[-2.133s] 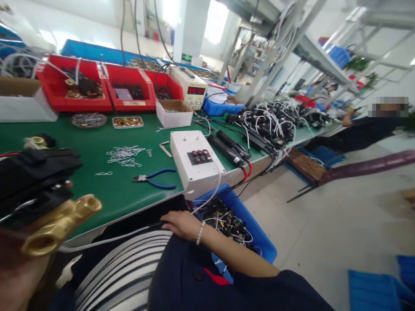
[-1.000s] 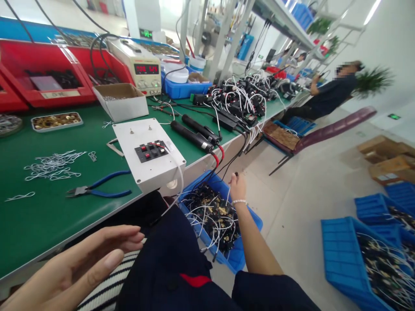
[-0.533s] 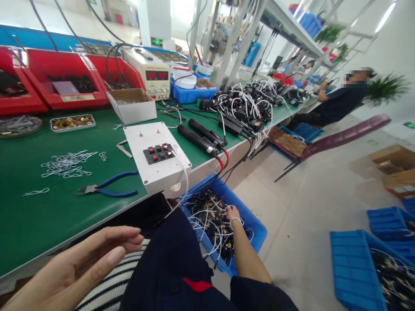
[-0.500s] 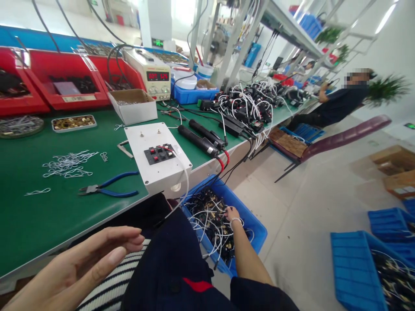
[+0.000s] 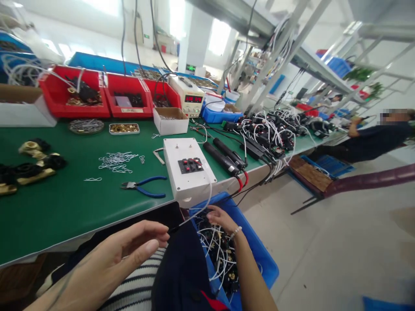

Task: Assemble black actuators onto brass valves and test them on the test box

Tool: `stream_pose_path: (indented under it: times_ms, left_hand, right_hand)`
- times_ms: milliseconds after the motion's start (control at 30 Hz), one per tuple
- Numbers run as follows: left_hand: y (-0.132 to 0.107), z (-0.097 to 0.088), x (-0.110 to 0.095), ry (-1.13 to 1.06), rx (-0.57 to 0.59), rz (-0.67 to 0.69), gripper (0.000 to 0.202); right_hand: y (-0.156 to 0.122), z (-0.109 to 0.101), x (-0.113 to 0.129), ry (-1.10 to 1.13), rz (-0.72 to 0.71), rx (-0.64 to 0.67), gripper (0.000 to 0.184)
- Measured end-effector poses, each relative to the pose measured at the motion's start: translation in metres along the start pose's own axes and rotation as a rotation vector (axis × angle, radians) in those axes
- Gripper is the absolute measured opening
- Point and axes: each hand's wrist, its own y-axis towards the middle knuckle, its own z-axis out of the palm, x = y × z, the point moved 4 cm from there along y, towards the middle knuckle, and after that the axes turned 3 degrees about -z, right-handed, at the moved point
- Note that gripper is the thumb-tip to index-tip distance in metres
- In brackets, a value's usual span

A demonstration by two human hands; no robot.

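My left hand (image 5: 129, 255) reaches forward over my striped lap, fingers stretched out and together. Its tips are just below the green table's front edge (image 5: 65, 242), beside a thin black and white wire (image 5: 181, 222). My right hand (image 5: 222, 219) hovers over the blue bin (image 5: 264, 261) of black parts with white wires. Its fingers are curled among the wires, and what they grip is hidden. Directly above it, a white control box (image 5: 188, 172) with red switches sits at the table's edge, and its white wire hangs down toward my hands.
Blue-handled pliers (image 5: 145, 188), loose metal clips (image 5: 116, 160) and brass fittings (image 5: 32, 162) lie on the table. Behind are red bins (image 5: 74, 93), a cardboard box (image 5: 170, 120), a power supply (image 5: 189, 97), black probes (image 5: 223, 157) and a wired pile (image 5: 272, 129). Another person (image 5: 372, 138) sits far right.
The view has swung back left. My right hand has risen from deep in the bin to just under the white box. My left hand has reached forward toward the table's edge.
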Motion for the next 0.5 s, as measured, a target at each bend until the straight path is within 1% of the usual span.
stream_pose_path:
  times_ms: [67,100,167,233,267,300,367,433,500]
  left_hand:
    - [-0.001,-0.001,0.000,-0.015,0.028,0.039,0.040]
    - [-0.001,-0.003,0.000,-0.034,0.021,0.069,0.039]
    - [-0.003,-0.010,-0.002,-0.076,-0.035,0.143,0.034]
    - [-0.004,-0.026,-0.005,-0.070,-0.123,0.212,0.030]
    - [-0.005,-0.037,-0.006,-0.035,-0.186,0.251,0.028]
    - [-0.007,-0.051,-0.007,0.014,-0.277,0.282,0.027]
    - [-0.015,-0.084,-0.005,0.124,-0.488,0.308,0.026]
    - [-0.028,-0.118,0.002,0.205,-0.697,0.281,0.028]
    - [-0.044,-0.149,0.015,0.263,-0.876,0.220,0.028]
  right_hand:
    - [0.001,0.026,0.025,0.021,-0.097,0.150,0.061]
    - [0.000,0.041,0.036,0.015,-0.140,0.212,0.068]
    - [-0.001,0.072,0.054,-0.028,-0.217,0.310,0.074]
    - [0.001,0.099,0.066,-0.092,-0.292,0.355,0.070]
    - [0.002,0.111,0.070,-0.124,-0.327,0.364,0.069]
    - [0.003,0.120,0.074,-0.158,-0.355,0.372,0.070]
    - [0.003,0.131,0.081,-0.198,-0.400,0.354,0.073]
    - [-0.004,0.134,0.092,-0.160,-0.443,0.284,0.069]
    - [-0.019,0.133,0.108,-0.032,-0.496,0.199,0.057]
